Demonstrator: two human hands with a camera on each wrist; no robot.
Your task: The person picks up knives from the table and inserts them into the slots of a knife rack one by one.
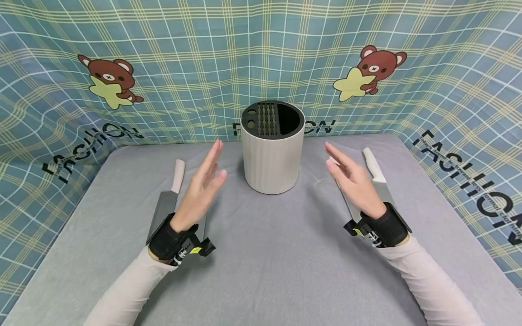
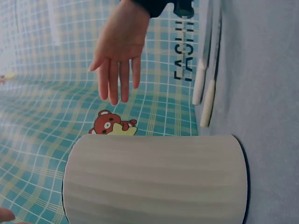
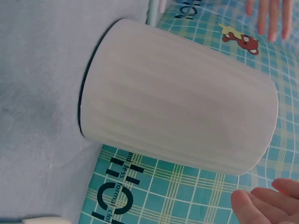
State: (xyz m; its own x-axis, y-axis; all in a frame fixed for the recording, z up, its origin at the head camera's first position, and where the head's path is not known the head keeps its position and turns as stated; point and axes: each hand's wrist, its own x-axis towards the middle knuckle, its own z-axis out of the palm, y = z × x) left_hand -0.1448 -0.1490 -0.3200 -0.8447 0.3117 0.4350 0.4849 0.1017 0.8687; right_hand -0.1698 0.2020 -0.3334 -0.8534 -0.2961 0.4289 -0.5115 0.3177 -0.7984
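Note:
A round, ribbed off-white knife block with a black slotted top stands upright at the back centre. My left hand is raised left of it, fingers straight and holding nothing. On the other side my right hand is held up likewise, its palm turned inward and nothing in it. A broad-bladed knife with a pale handle lies by the left hand, and a second blade shows partly behind that wrist. Beside the right hand lies a white-handled knife; another blade is mostly hidden under the hand.
A grey cloth covers the table. Blue plaid fabric with printed bears rises behind and along both sides, close behind the knife block. Each wrist wears a black camera strap.

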